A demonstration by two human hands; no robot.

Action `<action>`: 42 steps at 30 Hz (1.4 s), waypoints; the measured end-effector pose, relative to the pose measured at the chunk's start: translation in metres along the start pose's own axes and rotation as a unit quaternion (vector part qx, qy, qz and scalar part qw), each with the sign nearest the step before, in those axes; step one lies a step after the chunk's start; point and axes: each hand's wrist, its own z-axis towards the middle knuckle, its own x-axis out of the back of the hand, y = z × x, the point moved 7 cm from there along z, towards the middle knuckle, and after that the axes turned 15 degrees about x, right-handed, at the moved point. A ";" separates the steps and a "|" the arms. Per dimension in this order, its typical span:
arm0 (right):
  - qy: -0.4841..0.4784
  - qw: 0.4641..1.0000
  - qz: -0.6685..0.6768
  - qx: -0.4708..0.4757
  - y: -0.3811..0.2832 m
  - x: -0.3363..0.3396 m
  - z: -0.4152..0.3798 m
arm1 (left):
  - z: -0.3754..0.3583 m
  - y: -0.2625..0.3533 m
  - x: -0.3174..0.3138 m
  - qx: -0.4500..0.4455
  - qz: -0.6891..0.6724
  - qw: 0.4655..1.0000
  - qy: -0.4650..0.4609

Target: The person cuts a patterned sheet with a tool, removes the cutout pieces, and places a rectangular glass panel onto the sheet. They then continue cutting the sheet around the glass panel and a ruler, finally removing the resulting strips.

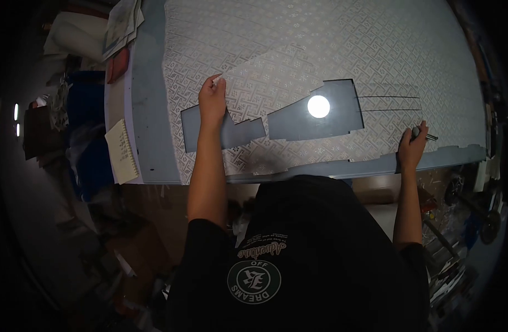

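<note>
Patterned fabric (pixel 287 72) lies spread ahead of both hands, its dark openings (pixel 301 123) in a left-to-right row — one beneath the nearer left hand's (pixel 213 95) forearm, fingers pinching an apparent fabric edge — while the right hand (pixel 413 143) grips a slim tool (pixel 432 137), type unclear.

A cream spiral-bound notepad (pixel 122 152) with dark handwriting lies at the left end of the blue-grey tabletop (pixel 147 105). Farther back sits a small red case (pixel 117 65) — near it, loose whitish paper sheets (pixel 121 25). Beyond that end shows a deep-blue cloth-like bundle (pixel 88 105) — its details dim.
</note>
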 end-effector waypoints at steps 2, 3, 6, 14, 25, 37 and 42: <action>-0.004 1.000 0.001 -0.001 0.001 -0.001 -0.001 | -0.005 -0.001 -0.006 0.038 -0.217 0.973 -0.064; -0.007 1.000 -0.004 -0.007 0.002 0.000 -0.001 | -0.008 -0.001 -0.005 0.036 -0.219 0.973 -0.063; 0.005 0.999 -0.025 0.019 0.003 -0.001 -0.002 | -0.009 -0.004 -0.007 0.018 -0.213 0.971 -0.102; 0.007 1.000 0.012 -0.017 0.000 0.001 -0.001 | 0.018 -0.017 0.056 -0.022 -0.215 0.974 0.067; 0.016 1.000 0.000 0.016 -0.003 0.000 -0.001 | -0.077 0.034 -0.021 -0.159 0.186 0.954 0.174; -0.085 0.993 0.024 0.077 -0.007 0.009 0.008 | -0.183 0.065 -0.307 -0.332 0.371 0.843 -0.201; -0.166 0.970 0.132 0.116 0.016 0.026 0.032 | -0.189 0.060 -0.361 -0.314 0.441 0.805 -0.241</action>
